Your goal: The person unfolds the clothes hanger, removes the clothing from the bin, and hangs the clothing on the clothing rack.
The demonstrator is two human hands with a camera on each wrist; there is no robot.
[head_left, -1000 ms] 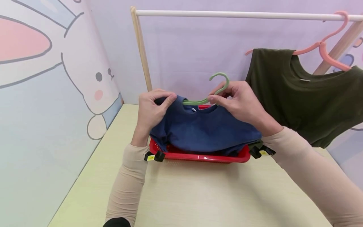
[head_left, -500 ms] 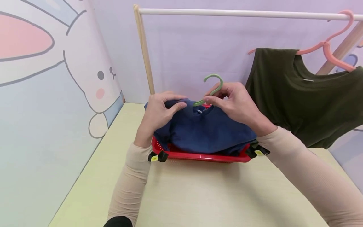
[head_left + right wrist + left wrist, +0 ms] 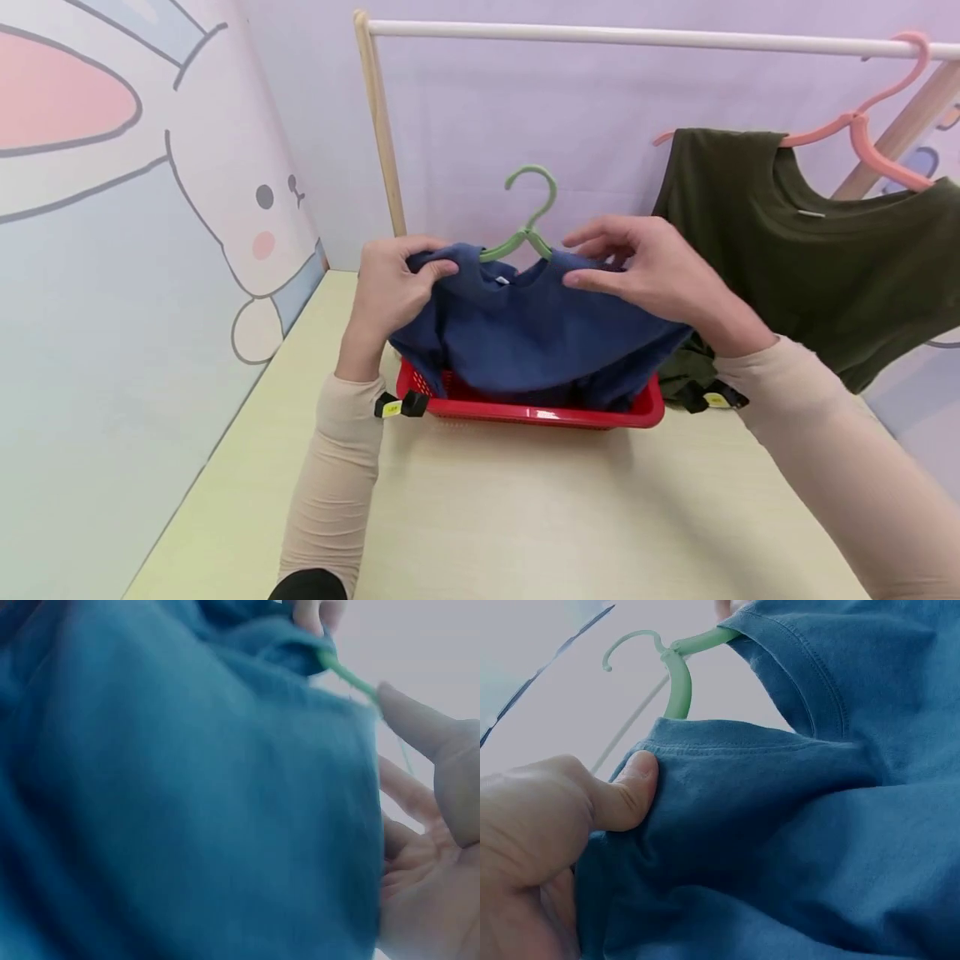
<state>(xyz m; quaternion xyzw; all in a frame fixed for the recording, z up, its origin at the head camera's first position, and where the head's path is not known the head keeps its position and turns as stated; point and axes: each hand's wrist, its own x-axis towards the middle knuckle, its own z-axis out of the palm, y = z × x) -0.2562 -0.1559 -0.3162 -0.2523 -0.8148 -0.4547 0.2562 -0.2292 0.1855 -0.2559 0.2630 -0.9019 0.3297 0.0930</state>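
Note:
A blue T-shirt hangs over a green hanger, whose hook stands up above the neckline. My left hand pinches the shirt's left shoulder between thumb and fingers. In the left wrist view the thumb presses the cloth beside the collar, and the hanger's arms run into both shoulders. By the right shoulder is my right hand, its thumb and fingers spread apart around the cloth without gripping it. The right wrist view is blurred; whether the fingers there touch the shirt I cannot tell.
Under the shirt sits a red basket on the pale table. A white rail runs across the back on wooden posts. At the right, a dark green shirt hangs from it on a pink hanger.
My right hand has let go of the green hanger's hook and moved right to the shirt's shoulder. The hook has shifted left and up. My left hand has moved slightly left, keeping the shirt.

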